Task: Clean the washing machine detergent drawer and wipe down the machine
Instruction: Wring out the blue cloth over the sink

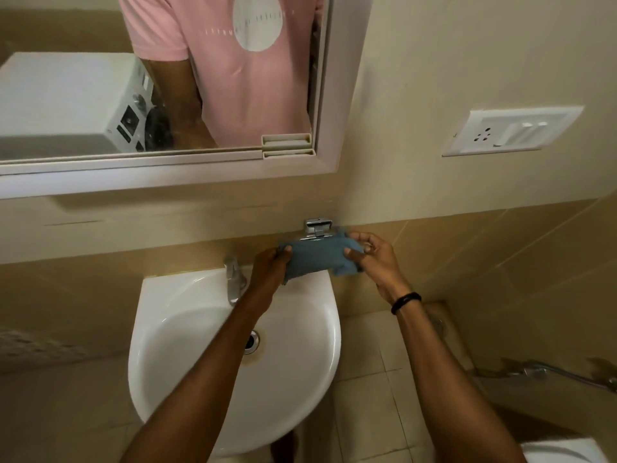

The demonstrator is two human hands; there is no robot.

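Observation:
A blue cloth point(317, 257) is stretched between both my hands, just above the back right corner of the white wash basin point(187, 329). My left hand point(268, 269) pinches its left end. My right hand point(370, 259) grips its right end, with a black band on that wrist. The cloth hangs directly under a chrome wall holder point(317, 226) and touches or nearly touches it. The white washing machine point(66, 101) shows only as a reflection in the mirror point(320, 95), behind me. Its detergent drawer cannot be made out.
A chrome tap point(233, 279) stands at the basin's back edge, left of my left hand. A white switch and socket plate point(510, 130) is on the right wall. A hose sprayer point(547, 374) and a white toilet rim point(567, 451) lie at lower right.

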